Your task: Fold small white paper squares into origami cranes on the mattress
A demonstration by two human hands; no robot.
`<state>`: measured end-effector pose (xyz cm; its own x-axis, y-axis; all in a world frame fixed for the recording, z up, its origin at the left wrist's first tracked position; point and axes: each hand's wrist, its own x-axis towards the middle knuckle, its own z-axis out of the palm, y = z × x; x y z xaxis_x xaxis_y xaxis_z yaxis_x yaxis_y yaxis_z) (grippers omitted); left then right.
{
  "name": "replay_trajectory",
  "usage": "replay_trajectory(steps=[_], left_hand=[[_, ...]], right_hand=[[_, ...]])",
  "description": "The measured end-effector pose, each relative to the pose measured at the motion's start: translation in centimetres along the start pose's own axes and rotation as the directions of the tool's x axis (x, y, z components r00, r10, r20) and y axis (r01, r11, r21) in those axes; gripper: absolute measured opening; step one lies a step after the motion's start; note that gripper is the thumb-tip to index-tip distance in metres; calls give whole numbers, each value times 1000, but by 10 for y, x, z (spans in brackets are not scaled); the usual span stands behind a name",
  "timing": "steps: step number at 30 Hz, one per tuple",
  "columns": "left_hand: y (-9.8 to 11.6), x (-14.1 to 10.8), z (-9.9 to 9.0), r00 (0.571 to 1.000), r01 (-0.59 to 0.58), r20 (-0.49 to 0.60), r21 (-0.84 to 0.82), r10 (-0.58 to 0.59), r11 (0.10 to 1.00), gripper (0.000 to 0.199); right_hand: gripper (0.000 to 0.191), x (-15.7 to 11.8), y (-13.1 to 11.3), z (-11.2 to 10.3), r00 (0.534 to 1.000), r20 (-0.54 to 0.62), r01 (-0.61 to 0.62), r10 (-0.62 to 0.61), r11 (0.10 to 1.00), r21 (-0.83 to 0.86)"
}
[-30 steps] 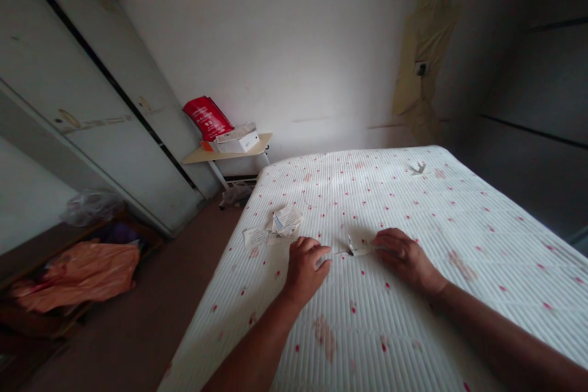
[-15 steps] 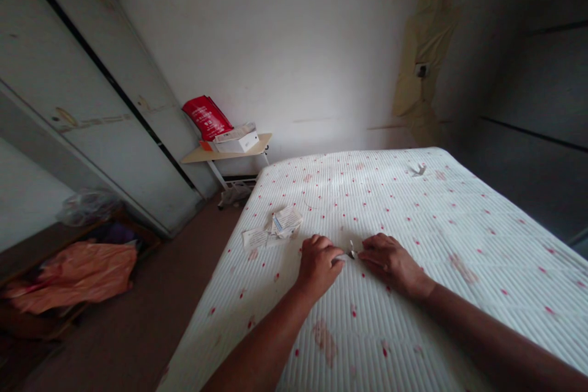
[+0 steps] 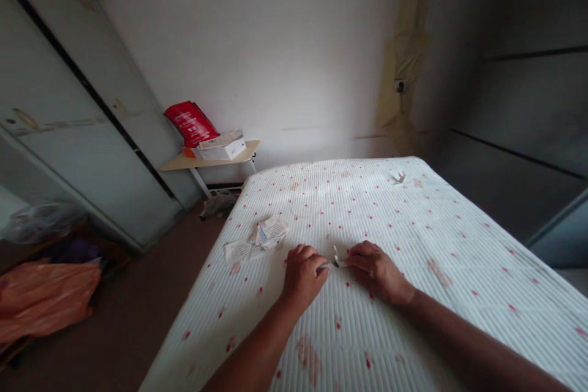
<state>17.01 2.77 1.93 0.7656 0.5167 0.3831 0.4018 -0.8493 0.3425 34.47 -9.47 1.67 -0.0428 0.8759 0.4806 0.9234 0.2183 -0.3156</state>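
A small piece of folded paper (image 3: 337, 260), pale with a darker spot at its middle, lies low over the bed between my hands. My left hand (image 3: 304, 271) pinches its left end, thumb underneath and fingers curled. From the other side, the fingers of my right hand (image 3: 374, 269) close on its right end. A thin white point sticks up from the paper's centre. Left of my left hand lie several printed paper pieces (image 3: 272, 231), overlapping one another. A second folded paper shape (image 3: 398, 177) rests near the far right corner.
The bed (image 3: 367, 324) has a white ribbed cover with small red flowers. Beyond its far left corner, a small table (image 3: 177, 163) carries a red bag (image 3: 192, 124) and a white box (image 3: 225, 149). A wardrobe (image 3: 73, 135) stands left, near an orange cloth (image 3: 50, 300).
My view has turned slightly right, so the scene sits further left. Both hands remain on the folded paper, with only slight finger movement.
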Motion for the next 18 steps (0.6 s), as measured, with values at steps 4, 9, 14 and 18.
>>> replay_trajectory(steps=[4,9,14,18], left_hand=[[-3,1,3,1000,-3,5,6,3,1000,12],[-3,2,2,1000,-4,14,6,4,1000,12],[-2,3,3,1000,0,14,15,-1,1000,7],[-1,5,5,1000,13,26,1,-13,1000,3]], right_hand=[[21,2,-1,0,999,10,-38,38,999,-4],[18,4,0,0,998,-7,-66,66,998,22],[17,3,5,0,992,-29,-117,121,986,120],[17,0,10,0,982,-71,-158,174,968,193]])
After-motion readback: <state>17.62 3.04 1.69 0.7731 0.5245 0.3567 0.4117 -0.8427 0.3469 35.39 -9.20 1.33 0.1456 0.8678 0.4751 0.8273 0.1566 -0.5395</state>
